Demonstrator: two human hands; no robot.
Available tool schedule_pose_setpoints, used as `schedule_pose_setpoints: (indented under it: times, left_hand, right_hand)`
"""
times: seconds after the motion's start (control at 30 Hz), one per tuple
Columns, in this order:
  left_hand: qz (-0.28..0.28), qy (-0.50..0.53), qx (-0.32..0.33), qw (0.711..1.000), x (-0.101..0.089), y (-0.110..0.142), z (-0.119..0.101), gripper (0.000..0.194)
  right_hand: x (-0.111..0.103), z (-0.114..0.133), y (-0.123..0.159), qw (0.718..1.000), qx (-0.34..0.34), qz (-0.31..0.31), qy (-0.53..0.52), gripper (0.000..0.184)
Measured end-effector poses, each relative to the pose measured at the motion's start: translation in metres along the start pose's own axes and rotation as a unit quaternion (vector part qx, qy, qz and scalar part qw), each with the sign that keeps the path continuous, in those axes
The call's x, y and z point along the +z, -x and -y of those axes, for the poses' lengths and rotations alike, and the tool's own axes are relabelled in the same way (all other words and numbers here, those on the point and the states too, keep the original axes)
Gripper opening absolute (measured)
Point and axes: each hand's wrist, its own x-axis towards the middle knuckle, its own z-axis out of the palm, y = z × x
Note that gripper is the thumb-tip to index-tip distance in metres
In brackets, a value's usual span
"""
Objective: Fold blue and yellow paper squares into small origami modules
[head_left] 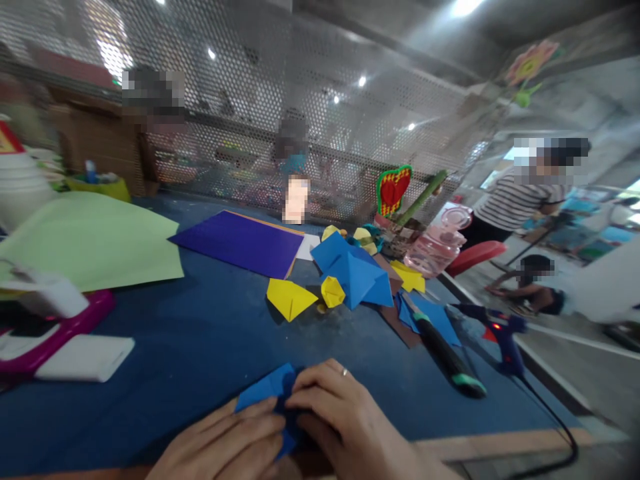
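A piece of folded blue paper (pixel 267 387) lies near the front edge of the table, partly hidden under both hands. My left hand (pixel 230 437) rests across its left part with fingers stretched out and lying flat on it; the thumb is hidden. From the right, my right hand (pixel 337 413) has its fingers bent and pressed together at the paper's edge, gripping it. A ring shows on one finger. Beyond the hands lie a folded yellow paper piece (pixel 290 298), a small yellow paper shape (pixel 333 292) and several folded blue paper pieces (pixel 357 277).
On the right are a utility knife (pixel 447 357), a corded glue gun (pixel 510 337) and a pink bottle (pixel 435 243). Purple sheets (pixel 245 243) and a light green sheet (pixel 100 240) lie behind; a white power bank-like block (pixel 87 358) sits left. A person (pixel 520 193) stands beyond.
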Motion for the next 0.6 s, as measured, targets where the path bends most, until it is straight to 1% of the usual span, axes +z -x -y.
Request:
schedule_pose_setpoints:
  times: [0.03,0.1,0.13,0.17,0.2,0.23,0.27,0.3,0.33,0.37,0.4,0.43,0.47,0.5,0.53,0.57,0.6]
  left_hand:
    - [-0.001,0.001,-0.019,1.000,-0.001,-0.005,-0.002,0.027]
    - [0.047,0.016,-0.010,0.999,-0.004,-0.019,-0.004,0.025]
    - [0.065,0.032,-0.010,0.997,-0.007,-0.026,-0.004,0.026]
    - [0.082,0.050,-0.029,0.995,-0.009,-0.034,-0.004,0.027]
    - [0.112,0.069,-0.040,0.991,-0.012,-0.042,-0.004,0.026]
    - [0.139,0.091,-0.059,0.984,-0.014,-0.050,-0.003,0.024]
    - [0.161,0.113,-0.099,0.975,-0.016,-0.057,-0.003,0.022]
    - [0.176,0.137,-0.137,0.965,-0.018,-0.064,-0.001,0.019]
    - [0.180,0.157,-0.181,0.954,-0.019,-0.071,0.001,0.016]
    - [0.171,0.171,-0.228,0.943,-0.020,-0.077,0.004,0.014]
    - [0.151,0.182,-0.273,0.933,-0.021,-0.083,0.009,0.017]
    - [0.127,0.180,-0.323,0.920,-0.021,-0.089,0.015,0.024]
    - [0.109,0.173,-0.364,0.909,-0.021,-0.094,0.023,0.029]
    - [0.088,0.168,-0.392,0.900,-0.019,-0.099,0.031,0.032]
    - [0.080,0.152,-0.402,0.899,-0.015,-0.103,0.040,0.034]
    - [0.084,0.127,-0.405,0.902,-0.010,-0.105,0.049,0.034]
    - [0.111,0.105,-0.403,0.902,-0.005,-0.106,0.057,0.034]
  right_hand:
    - [0.001,0.000,0.000,0.999,-0.036,-0.010,0.006,0.017]
    - [0.001,-0.001,0.000,0.994,-0.100,-0.023,0.025,0.029]
    - [0.001,0.000,0.000,0.992,-0.118,-0.027,0.035,0.033]
    - [0.000,0.001,0.000,0.991,-0.125,-0.029,0.044,0.032]
    - [-0.001,0.002,-0.001,0.991,-0.123,-0.032,0.047,0.028]
    - [-0.002,0.002,-0.002,0.992,-0.110,-0.037,0.045,0.024]
    - [-0.004,0.003,-0.004,0.994,-0.092,-0.046,0.037,0.022]
    - [-0.007,0.002,-0.006,0.995,-0.071,-0.061,0.023,0.022]
    - [-0.009,0.001,-0.010,0.996,-0.045,-0.080,0.006,0.021]
    - [-0.013,-0.001,-0.014,0.995,-0.016,-0.101,-0.012,0.019]
    - [-0.017,-0.004,-0.020,0.992,0.014,-0.118,-0.035,0.016]
    - [-0.021,-0.008,-0.026,0.988,0.052,-0.135,-0.058,0.012]
    - [-0.026,-0.012,-0.033,0.984,0.081,-0.137,-0.077,0.011]
    - [-0.032,-0.018,-0.041,0.977,0.103,-0.157,-0.104,0.016]
    - [-0.038,-0.024,-0.049,0.965,0.123,-0.180,-0.143,0.020]
    - [-0.043,-0.031,-0.057,0.950,0.138,-0.199,-0.195,0.021]
    - [-0.049,-0.037,-0.064,0.929,0.156,-0.213,-0.261,0.021]
